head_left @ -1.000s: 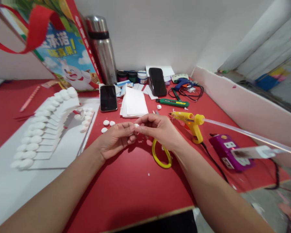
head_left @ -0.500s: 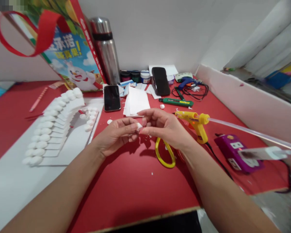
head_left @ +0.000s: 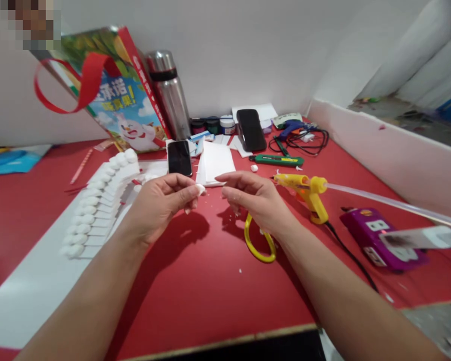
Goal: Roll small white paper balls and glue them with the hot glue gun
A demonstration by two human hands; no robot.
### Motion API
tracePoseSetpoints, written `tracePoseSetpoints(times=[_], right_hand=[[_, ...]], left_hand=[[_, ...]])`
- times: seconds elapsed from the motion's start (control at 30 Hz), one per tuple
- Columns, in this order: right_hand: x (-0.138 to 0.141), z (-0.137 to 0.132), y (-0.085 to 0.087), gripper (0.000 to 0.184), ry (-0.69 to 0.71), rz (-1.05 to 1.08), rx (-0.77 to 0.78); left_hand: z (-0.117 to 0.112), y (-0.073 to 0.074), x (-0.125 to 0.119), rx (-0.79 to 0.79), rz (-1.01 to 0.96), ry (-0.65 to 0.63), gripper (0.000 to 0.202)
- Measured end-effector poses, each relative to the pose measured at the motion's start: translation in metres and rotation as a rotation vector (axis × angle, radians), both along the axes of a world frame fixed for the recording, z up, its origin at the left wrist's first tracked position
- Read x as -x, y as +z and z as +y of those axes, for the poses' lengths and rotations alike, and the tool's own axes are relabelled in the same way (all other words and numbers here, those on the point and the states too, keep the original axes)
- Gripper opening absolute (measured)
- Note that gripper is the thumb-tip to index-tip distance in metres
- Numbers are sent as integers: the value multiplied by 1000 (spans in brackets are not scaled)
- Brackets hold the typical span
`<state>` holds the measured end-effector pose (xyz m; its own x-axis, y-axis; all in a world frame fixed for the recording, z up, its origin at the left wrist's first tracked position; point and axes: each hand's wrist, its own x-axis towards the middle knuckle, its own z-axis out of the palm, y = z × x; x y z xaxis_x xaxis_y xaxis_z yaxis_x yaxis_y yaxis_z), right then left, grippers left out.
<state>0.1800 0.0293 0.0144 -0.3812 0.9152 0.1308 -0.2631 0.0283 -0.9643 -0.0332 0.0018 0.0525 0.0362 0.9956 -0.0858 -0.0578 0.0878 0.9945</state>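
Observation:
Between the thumb and index finger of my left hand [head_left: 165, 200] is a small white foam-like piece [head_left: 200, 189]. My right hand [head_left: 251, 198] hovers just to its right, fingers curled loosely and apart, with nothing visible in them. Beneath the right hand lies a yellow scissors-like handle [head_left: 260, 245], the rest of it hidden. Left of my hands, a curved white stair model [head_left: 101, 215] edged with rounded white pieces [head_left: 88, 209] stands on a white board [head_left: 26, 296]. My left hand and forearm cover part of it. White crumbs dot the red table [head_left: 210, 291].
A yellow glue gun [head_left: 311, 193] with a long clear stick lies at right, near a purple box [head_left: 379, 240]. Behind are a green cutter [head_left: 278, 160], two phones [head_left: 179, 158], white paper [head_left: 216, 163], a steel flask [head_left: 169, 95] and a printed bag [head_left: 128, 110].
My hands have moved apart; the left has drawn away leftward with the white piece, out of the right hand's fingers. The whole view has shifted slightly.

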Motion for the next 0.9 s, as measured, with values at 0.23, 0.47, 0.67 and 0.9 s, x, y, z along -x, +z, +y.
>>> tracePoseSetpoints(times=[0.23, 0.47, 0.67, 0.9], right_hand=[[6, -9, 2, 27, 106, -25, 35], [8, -10, 4, 27, 127, -27, 60], [6, -8, 5, 28, 56, -69, 73], [11, -11, 1, 23, 198, -54, 20]], left_hand=[[-7, -2, -9, -108, 192, -64, 19], [-15, -5, -5, -200, 273, -41, 19], [-26, -18, 16, -172, 309, -12, 28], [-36, -25, 16, -143, 323, -26, 10]])
